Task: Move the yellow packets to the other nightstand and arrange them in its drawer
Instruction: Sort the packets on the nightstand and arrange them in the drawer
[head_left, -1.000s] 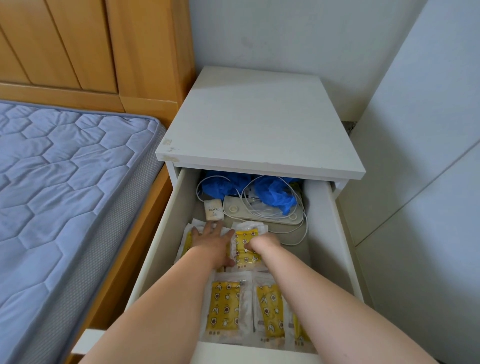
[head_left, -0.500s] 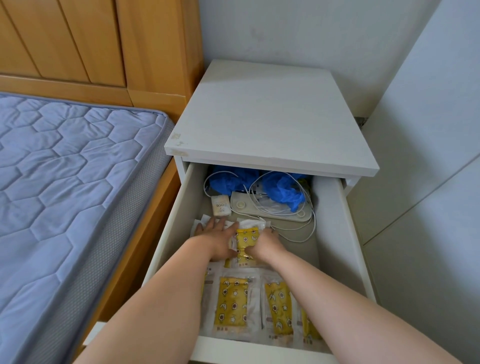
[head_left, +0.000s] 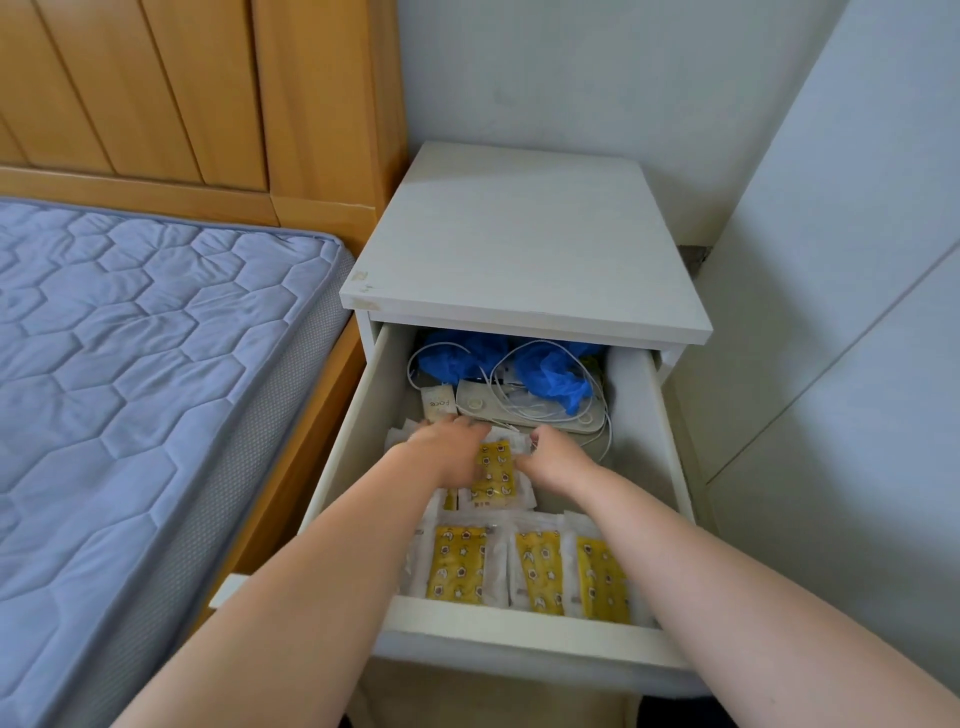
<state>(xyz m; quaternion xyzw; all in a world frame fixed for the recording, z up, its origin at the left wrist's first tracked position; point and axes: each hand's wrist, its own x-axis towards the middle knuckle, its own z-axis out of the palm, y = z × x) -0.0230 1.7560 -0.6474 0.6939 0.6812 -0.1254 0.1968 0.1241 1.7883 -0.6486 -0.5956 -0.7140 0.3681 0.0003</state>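
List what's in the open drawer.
Yellow packets in front; left hand presses, right hand pinches another packet. Behind: box, white device, cables, blue plastic. The drawer's back, under the top, is hidden.

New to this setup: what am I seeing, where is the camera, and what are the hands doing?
No machine here: a person's two bare hands, filmed by one camera worn on the head, looking down. A white nightstand beside a bed has its drawer open. A row of yellow packets lies at the front. Further back, the left hand rests on more packets while the right hand pinches the edge of one yellow packet. Behind lie a white cable, a flat white device and crumpled blue material.
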